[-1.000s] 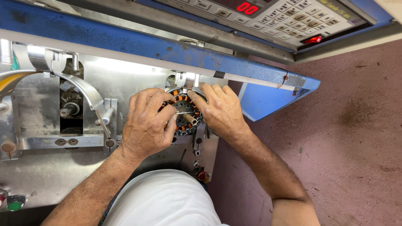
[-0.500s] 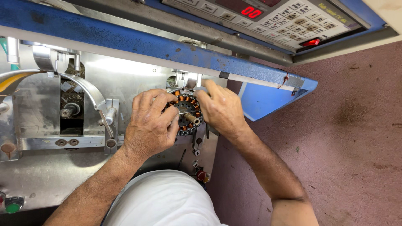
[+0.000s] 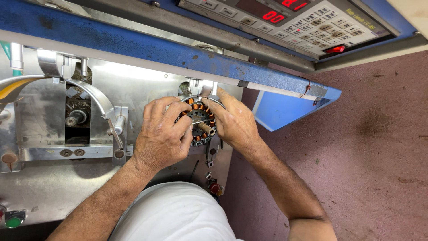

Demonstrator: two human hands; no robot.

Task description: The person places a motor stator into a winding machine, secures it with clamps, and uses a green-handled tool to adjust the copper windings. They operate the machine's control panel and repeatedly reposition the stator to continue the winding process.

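Copper-orange wire coils ring a round metal motor part (image 3: 199, 120), which sits just left of the middle of the frame, mounted on a shiny steel machine plate (image 3: 133, 85). A short shaft (image 3: 206, 129) pokes out of its centre.

Both of the person's bare hands are on this ring. The left hand (image 3: 162, 136) covers its left side, fingers curled over the rim and pressing on the coils. The right hand (image 3: 234, 122) wraps the right side, fingers bent along the upper edge and thumb near the shaft. Both hands are closed on the ring, holding it between them.

A chipped blue metal bar (image 3: 147, 49) runs across the upper part of the frame. Above it, at the upper right, is a grey control panel (image 3: 307, 22) with rows of keys and a red number display. At the left a curved steel arm (image 3: 96, 96) arches over a dark slot holding a small spindle (image 3: 75, 118). A green push button (image 3: 14, 221) sits at the lower left, and a red button (image 3: 215, 188) lies below the ring. The person's white shirt (image 3: 174, 214) fills the bottom centre, and a reddish-brown floor (image 3: 374, 147) takes up the right.
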